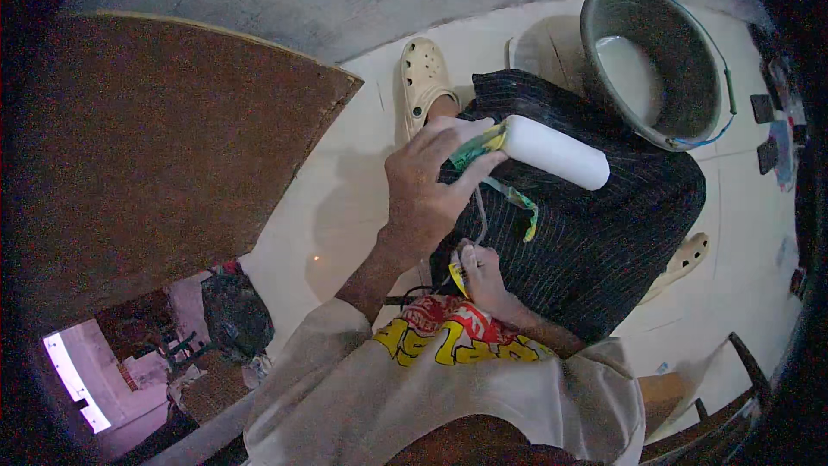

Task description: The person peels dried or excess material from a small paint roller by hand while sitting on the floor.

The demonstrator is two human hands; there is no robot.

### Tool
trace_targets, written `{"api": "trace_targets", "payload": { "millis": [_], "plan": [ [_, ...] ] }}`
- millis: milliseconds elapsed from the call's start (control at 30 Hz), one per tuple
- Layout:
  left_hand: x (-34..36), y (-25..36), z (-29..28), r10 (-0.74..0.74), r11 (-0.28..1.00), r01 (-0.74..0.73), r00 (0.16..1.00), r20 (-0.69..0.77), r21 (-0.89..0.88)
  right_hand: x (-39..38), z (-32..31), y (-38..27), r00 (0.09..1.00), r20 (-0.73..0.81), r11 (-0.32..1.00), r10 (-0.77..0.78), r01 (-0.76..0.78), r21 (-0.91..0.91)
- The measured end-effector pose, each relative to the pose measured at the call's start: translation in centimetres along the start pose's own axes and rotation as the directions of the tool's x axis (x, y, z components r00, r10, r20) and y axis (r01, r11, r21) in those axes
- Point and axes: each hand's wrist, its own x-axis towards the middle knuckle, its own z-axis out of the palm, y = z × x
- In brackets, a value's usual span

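Note:
A paint roller with a white sleeve point(556, 153) lies above my lap, over the dark striped cloth point(595, 233). My left hand point(431, 174) is closed round the sleeve's left end, where a green and yellow plastic wrapper point(477, 147) is bunched between thumb and fingers. A loose, twisted strip of that wrapper point(523, 207) hangs below the hand. From there a thin metal rod point(481, 217) bends down to my right hand point(489, 280), whose fingers are closed round the roller's lower part. Something yellow point(457, 278) shows beside these fingers; the handle is mostly hidden.
A grey bucket point(595, 43) with a wire handle stands at the far right on the pale tiled floor point(323, 173). A large brown board point(190, 155) fills the left. Behind is a grey wall point(285, 0). A black plastic bag point(237, 315) sits at the lower left.

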Motion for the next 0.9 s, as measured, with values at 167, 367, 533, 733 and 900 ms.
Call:
{"api": "trace_targets", "payload": {
  "millis": [167, 367, 533, 733, 900],
  "plan": [
    [0.1, -0.3, -0.3, 0.014, 1.000, -0.014, 1.000, -0.006, -0.009, 0.2, 0.2, -0.3, 0.999, -0.045, 1.000, -0.025, 0.025, -0.005],
    [0.8, -0.1, -1.5, 0.067, 0.983, -0.076, 0.996, 0.057, 0.165, 0.4, -0.4, -0.7, 0.997, 0.073, 1.000, -0.002, 0.003, -0.017],
    [2.5, -1.2, -1.5, 0.380, 0.894, -0.366, 0.925, -0.005, 0.260, 0.6, 0.1, -0.7, 0.999, 0.036, 0.999, 0.021, -0.020, -0.027],
    [3.2, -0.5, -2.1, -0.088, 0.990, 0.079, 0.993, 0.074, 0.114, 0.9, 0.1, -1.5, 0.996, 0.083, 0.995, 0.028, -0.020, -0.094],
    [2.1, -5.1, -1.3, -0.318, 0.913, 0.338, 0.940, 0.119, -0.227, 1.1, 0.3, -1.2, 0.985, 0.166, 0.993, -0.048, 0.065, -0.102]
  ]
}}
